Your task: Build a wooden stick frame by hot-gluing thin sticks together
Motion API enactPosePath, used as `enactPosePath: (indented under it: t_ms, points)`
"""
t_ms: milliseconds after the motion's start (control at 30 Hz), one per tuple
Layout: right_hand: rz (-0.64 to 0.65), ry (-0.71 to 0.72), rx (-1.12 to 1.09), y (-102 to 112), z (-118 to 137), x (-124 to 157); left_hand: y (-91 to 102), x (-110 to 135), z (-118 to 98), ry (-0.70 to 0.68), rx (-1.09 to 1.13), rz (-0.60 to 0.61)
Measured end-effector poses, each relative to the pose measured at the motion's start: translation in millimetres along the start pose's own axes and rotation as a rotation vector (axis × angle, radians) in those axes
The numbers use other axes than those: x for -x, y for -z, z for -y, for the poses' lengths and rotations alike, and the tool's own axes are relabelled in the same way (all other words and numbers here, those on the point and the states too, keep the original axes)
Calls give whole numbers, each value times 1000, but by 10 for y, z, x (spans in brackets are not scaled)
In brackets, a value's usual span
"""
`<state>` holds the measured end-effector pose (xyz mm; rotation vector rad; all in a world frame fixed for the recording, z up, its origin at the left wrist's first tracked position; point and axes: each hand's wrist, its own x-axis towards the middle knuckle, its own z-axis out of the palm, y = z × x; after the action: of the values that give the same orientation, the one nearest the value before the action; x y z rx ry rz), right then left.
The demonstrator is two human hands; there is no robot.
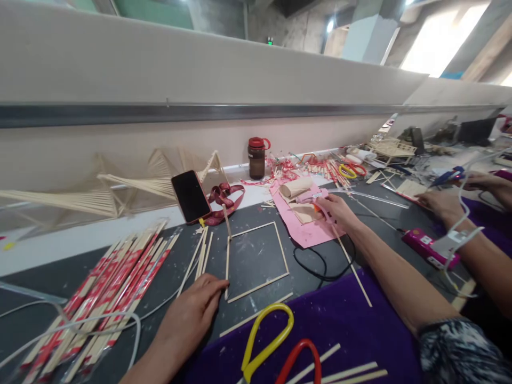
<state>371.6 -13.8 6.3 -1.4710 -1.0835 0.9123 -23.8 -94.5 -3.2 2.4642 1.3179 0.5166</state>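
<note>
My left hand (200, 304) pinches a wooden stick (227, 266) at the near left corner of a square of thin sticks (281, 248) lying on the dark table. Another short stick stands tilted up from the square's left side. In my right hand (340, 212) is a pink hot glue gun (312, 196), held over a pink sheet (306, 234) on which a pale roll (295, 186) rests. A long stick passes below my right hand. Nearest me, scissors with one yellow handle (250, 346) and one red handle lie on purple cloth (344, 314) beside loose sticks.
Packed wooden sticks (116, 288) lie at left under a white cable. A propped phone (191, 196), a lanyard (228, 202) and a red-lidded bottle (256, 160) stand behind. At right, a co-worker's hands (440, 205) work with a blue glue gun (448, 175) near a magenta device (430, 248).
</note>
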Motion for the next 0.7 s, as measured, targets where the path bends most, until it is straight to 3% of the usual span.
enactPosePath:
  t_ms: [300, 700]
  points:
    - [-26, -15, 227, -10, -212, -151, -3, -11, 17, 6, -14, -3]
    - [-118, 107, 694, 81, -85, -139, 17, -17, 31, -26, -19, -23]
